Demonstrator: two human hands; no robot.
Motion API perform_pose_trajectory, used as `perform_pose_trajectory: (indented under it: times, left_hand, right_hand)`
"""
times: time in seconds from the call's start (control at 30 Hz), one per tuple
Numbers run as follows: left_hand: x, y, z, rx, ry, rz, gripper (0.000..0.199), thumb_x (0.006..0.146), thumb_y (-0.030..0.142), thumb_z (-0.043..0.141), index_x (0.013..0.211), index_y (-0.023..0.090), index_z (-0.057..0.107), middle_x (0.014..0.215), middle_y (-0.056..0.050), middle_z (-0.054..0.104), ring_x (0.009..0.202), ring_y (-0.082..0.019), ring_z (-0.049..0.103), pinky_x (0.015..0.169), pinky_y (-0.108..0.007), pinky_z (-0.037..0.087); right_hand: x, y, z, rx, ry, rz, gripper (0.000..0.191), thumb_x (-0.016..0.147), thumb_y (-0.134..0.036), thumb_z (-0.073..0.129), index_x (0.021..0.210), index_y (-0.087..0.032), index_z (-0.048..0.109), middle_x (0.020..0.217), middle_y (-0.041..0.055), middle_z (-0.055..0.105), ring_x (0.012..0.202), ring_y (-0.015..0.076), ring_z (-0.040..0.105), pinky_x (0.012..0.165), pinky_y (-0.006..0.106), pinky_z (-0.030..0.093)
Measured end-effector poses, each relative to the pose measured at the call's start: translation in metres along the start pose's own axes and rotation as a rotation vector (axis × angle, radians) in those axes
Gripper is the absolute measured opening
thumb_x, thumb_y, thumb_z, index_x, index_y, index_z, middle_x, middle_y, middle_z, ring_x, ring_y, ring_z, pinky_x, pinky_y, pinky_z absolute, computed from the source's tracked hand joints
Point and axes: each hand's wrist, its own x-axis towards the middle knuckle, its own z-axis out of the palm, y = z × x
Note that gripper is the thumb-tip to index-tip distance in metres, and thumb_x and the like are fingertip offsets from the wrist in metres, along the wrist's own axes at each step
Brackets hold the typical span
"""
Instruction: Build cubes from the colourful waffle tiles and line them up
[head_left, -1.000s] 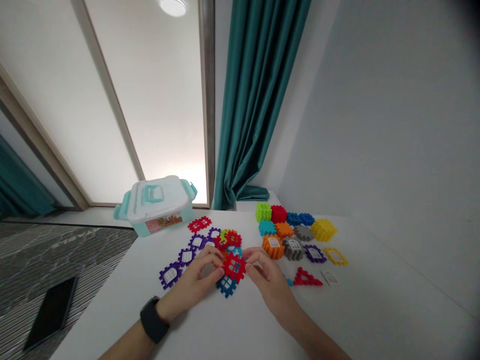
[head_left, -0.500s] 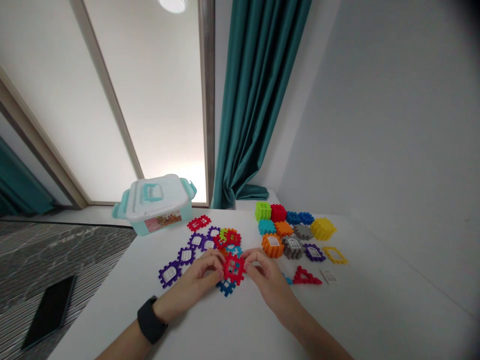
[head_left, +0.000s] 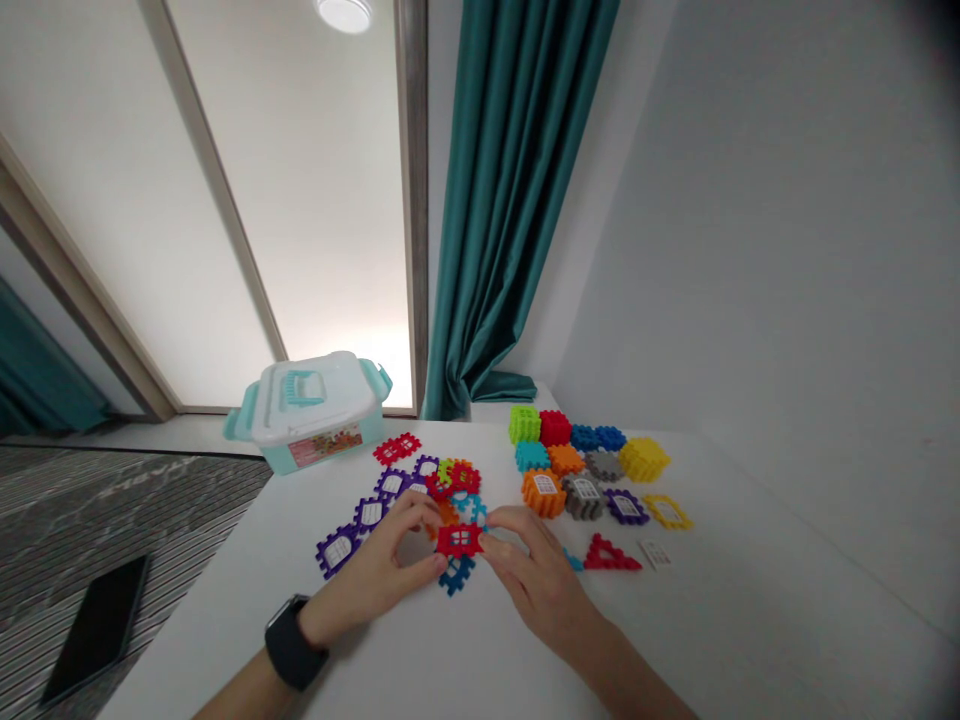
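Observation:
A red square window tile point(head_left: 459, 541) with notched edges lies between my two hands, tilted so that its face looks short. My left hand point(head_left: 397, 545), with a black watch on the wrist, curls at the tile's left edge, thumb below and fingers above. My right hand point(head_left: 536, 565) pinches the right edge between thumb and fingers. Just under the tile lies a blue notched tile point(head_left: 456, 575). Beyond it are a light-blue tile point(head_left: 471, 508) and an orange tile point(head_left: 448, 512), partly hidden by the left fingers.
Purple window tiles point(head_left: 337, 549) lie left, partly behind my left hand. Stacked coloured tiles point(head_left: 544, 493), a red triangle point(head_left: 609, 553) and a white lattice piece point(head_left: 655, 555) lie right. A lidded box point(head_left: 319, 410) stands at the back left. A yellow frame point(head_left: 669, 512) lies far right.
The red tile has tipped from facing me to nearly flat and moved slightly left. My left fingers have spread wider from the thumb and cover part of the purple tiles.

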Motion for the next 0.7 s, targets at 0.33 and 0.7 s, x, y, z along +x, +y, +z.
perform_pose_trajectory:
  times: [0.33, 0.7]
  left_hand:
    - [-0.002, -0.018, -0.002, 0.341, 0.142, 0.109, 0.042, 0.08, 0.025, 0.074, 0.118, 0.025, 0.056, 0.128, -0.01, 0.049, 0.121, -0.028, 0.051, 0.105, -0.045, 0.044]
    - [-0.007, -0.023, 0.0, 0.482, 0.187, 0.227, 0.049, 0.084, 0.031, 0.076, 0.128, 0.025, 0.056, 0.131, -0.013, 0.05, 0.122, -0.03, 0.052, 0.103, -0.046, 0.048]
  right_hand:
    - [0.0, -0.001, 0.002, 0.047, -0.136, 0.083, 0.017, 0.098, -0.013, 0.051, 0.105, -0.023, 0.062, 0.111, 0.0099, 0.067, 0.104, 0.0229, 0.066, 0.088, 0.04, 0.059]
    - [-0.001, -0.006, 0.005, 0.047, -0.102, 0.104, 0.026, 0.094, -0.015, 0.058, 0.118, -0.026, 0.062, 0.124, 0.0113, 0.065, 0.112, 0.0252, 0.065, 0.094, 0.043, 0.059]
